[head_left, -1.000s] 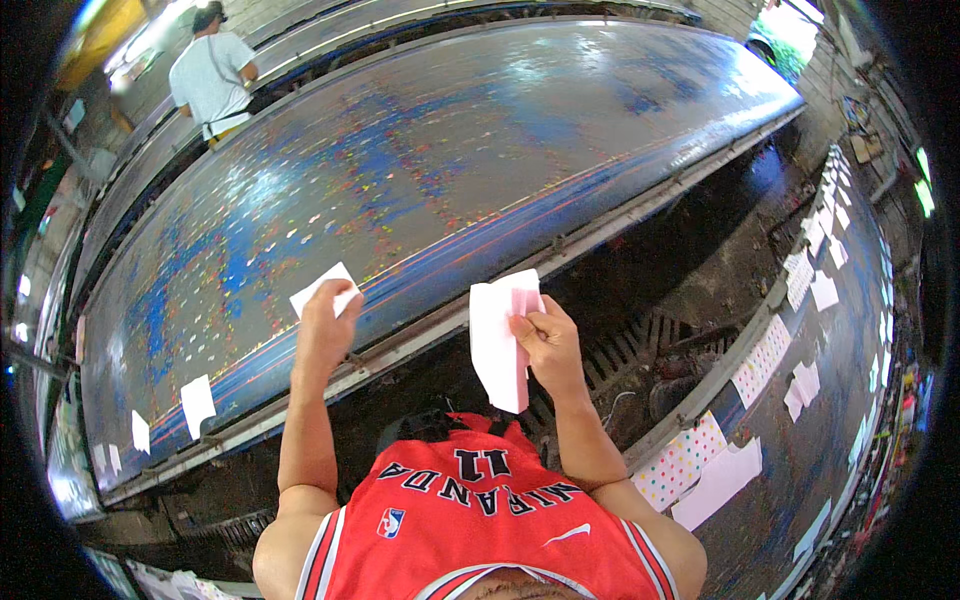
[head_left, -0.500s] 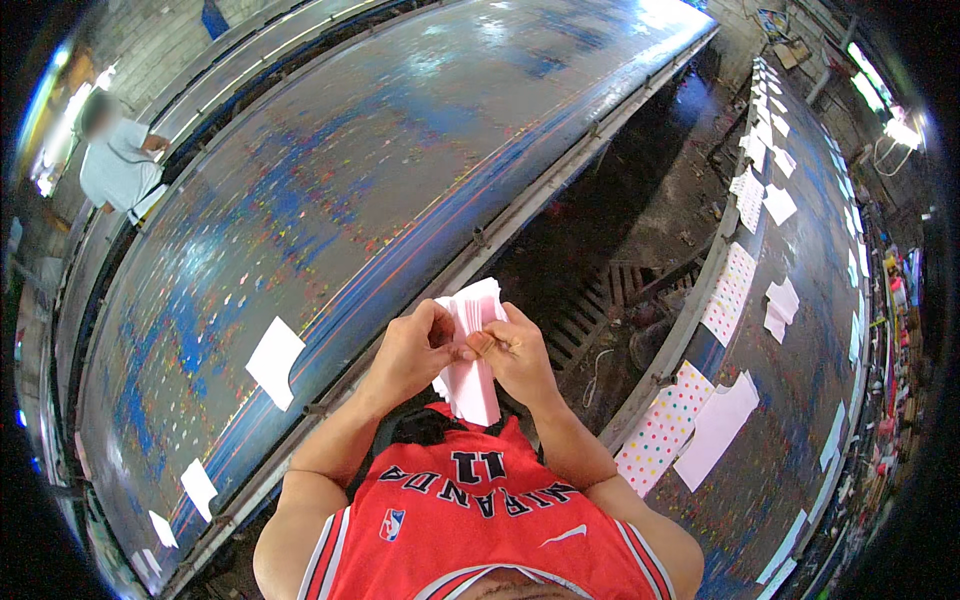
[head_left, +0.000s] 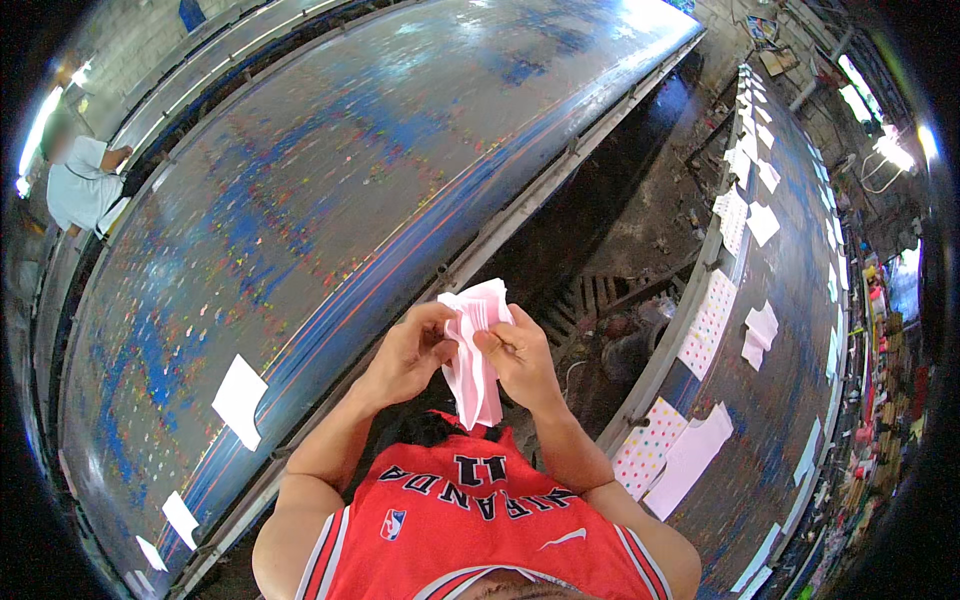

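A thick stack of pale pink, thin cut pieces (head_left: pixel 475 390) is held upright in front of my red jersey by both hands. My left hand (head_left: pixel 418 350) grips its left edge, fingers bent at the upper part. My right hand (head_left: pixel 512 355) pinches it from the right, thumb across the front layers. Loose white cut pieces, the largest (head_left: pixel 238 400), lie along the near edge of the long paint-stained table (head_left: pixel 320 200) on my left.
A second long table (head_left: pixel 770 395) curves along my right, bearing dotted pieces (head_left: pixel 706 322) and several plain pieces. Between the tables runs a dark gap with slatted metal and debris (head_left: pixel 610 290). A co-worker in a pale shirt (head_left: pixel 82 185) stands beyond the left table.
My left hand has moved from over the left table to the stack in my right hand; a white piece now lies on that table. The view has turned, shifting both tables and the co-worker leftward.
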A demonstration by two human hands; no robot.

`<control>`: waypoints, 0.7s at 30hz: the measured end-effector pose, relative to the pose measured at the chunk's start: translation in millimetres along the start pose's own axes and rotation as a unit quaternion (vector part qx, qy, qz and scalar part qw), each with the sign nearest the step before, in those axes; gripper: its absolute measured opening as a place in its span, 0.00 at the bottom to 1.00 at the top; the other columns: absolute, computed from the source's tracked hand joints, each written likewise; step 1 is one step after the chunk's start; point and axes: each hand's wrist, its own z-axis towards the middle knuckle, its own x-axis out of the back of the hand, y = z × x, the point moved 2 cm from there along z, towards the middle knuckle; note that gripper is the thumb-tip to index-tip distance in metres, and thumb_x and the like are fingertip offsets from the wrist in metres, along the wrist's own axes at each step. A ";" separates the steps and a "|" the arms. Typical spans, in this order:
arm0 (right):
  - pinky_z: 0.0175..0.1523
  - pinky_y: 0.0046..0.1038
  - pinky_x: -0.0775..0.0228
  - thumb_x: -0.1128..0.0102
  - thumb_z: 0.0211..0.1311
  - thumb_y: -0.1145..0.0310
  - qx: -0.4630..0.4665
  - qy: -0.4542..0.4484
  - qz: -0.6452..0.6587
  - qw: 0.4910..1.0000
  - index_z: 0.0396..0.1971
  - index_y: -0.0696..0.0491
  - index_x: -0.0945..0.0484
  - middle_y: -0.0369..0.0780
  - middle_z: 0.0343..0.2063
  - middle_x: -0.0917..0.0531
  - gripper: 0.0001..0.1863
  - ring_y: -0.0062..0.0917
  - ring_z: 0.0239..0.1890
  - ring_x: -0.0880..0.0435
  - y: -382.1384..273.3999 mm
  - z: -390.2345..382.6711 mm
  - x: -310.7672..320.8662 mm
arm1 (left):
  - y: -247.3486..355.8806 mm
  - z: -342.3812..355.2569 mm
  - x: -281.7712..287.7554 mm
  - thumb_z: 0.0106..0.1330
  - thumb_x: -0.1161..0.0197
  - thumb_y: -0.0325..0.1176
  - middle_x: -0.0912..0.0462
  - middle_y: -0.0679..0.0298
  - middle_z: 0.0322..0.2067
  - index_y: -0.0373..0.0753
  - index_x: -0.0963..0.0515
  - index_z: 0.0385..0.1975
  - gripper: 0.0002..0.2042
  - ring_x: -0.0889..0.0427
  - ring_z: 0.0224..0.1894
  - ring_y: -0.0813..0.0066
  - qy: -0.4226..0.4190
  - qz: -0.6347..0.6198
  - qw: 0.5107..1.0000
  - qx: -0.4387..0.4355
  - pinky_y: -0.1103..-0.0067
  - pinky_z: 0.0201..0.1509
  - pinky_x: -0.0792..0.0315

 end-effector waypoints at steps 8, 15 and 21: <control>0.32 0.27 0.40 0.35 0.64 0.69 -0.021 -0.025 0.012 0.999 0.26 0.63 0.20 0.40 0.29 0.28 0.12 0.24 0.28 0.29 26.1 58.5 35.3 | -5.2 67.8 -8.3 0.60 0.30 0.28 0.21 0.58 0.29 0.33 0.22 0.34 0.08 0.19 0.29 0.71 0.027 0.112 0.993 -0.001 0.75 0.33 0.25; 0.32 0.30 0.41 0.36 0.64 0.70 0.003 -0.042 0.000 0.999 0.24 0.63 0.21 0.42 0.27 0.31 0.13 0.28 0.28 0.31 36.9 105.3 67.1 | -16.0 131.6 -19.6 0.59 0.27 0.31 0.21 0.55 0.25 0.33 0.22 0.31 0.11 0.20 0.25 0.67 0.009 0.196 0.980 0.010 0.73 0.30 0.27; 0.31 0.30 0.43 0.35 0.64 0.69 -0.011 -0.051 0.014 0.999 0.23 0.63 0.22 0.41 0.26 0.33 0.14 0.28 0.27 0.33 47.2 136.8 89.5 | -17.1 160.2 -27.2 0.61 0.29 0.31 0.21 0.56 0.25 0.33 0.22 0.31 0.09 0.22 0.24 0.68 0.020 0.168 0.985 0.038 0.74 0.29 0.28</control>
